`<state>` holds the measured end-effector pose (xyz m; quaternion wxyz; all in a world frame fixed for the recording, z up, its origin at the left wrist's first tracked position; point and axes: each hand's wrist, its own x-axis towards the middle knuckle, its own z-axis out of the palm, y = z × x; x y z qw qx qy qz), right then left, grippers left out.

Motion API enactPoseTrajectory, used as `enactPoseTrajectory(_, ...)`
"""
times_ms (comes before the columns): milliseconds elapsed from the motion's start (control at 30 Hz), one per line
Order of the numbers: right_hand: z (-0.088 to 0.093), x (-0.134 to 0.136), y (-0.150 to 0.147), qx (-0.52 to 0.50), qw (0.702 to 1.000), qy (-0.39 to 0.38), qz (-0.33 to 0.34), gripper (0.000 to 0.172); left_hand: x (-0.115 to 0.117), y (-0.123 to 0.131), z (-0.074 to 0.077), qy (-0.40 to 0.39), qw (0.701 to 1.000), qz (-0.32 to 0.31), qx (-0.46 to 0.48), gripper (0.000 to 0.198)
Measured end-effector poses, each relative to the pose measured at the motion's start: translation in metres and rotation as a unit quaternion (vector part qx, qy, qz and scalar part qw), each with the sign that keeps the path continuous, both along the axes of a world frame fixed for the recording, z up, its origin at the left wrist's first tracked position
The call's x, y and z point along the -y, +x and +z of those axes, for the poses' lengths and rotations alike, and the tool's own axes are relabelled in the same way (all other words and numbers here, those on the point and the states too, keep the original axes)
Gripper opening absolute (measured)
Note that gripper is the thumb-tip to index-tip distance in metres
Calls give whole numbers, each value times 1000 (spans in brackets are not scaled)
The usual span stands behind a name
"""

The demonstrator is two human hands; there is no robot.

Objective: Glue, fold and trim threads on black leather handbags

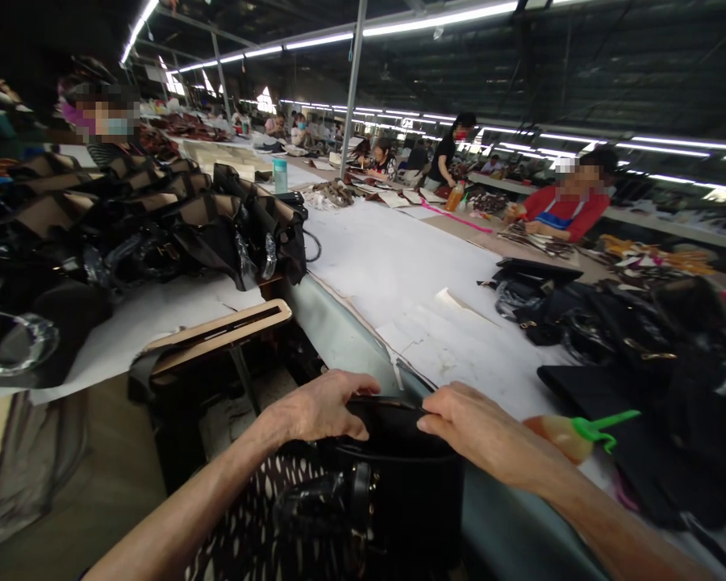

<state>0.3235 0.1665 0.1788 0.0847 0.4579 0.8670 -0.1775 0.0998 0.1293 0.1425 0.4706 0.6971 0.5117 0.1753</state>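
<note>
A black handbag (420, 500) stands upright in front of my body, its top opening facing up. Plastic film wraps its handle (315, 500), which hangs over the near side. My left hand (327, 407) is at the left of the opening, thumb toward me and fingers over the far edge, with a gap between them. My right hand (460, 415) pinches the rim at the right end of the opening. The bag's underside is out of view.
Many black bags (218, 218) crowd the left table; more black bags and pieces (629, 331) lie right. A bottle with a green nozzle (560, 436) lies by my right forearm. A slotted wooden arm (223, 331) sticks out at left. Co-workers (565, 198) sit and stand beyond.
</note>
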Motion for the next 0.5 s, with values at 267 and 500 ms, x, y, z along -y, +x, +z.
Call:
enactPoseTrajectory(267,-6,5,8,-22,1000,7,-12,29,7,18,-16,117,992,38,-4,18)
enactPoseTrajectory(500,-3,8,7,-34,999,20,1,28,-3,35,-16,184,983,-26,11,16)
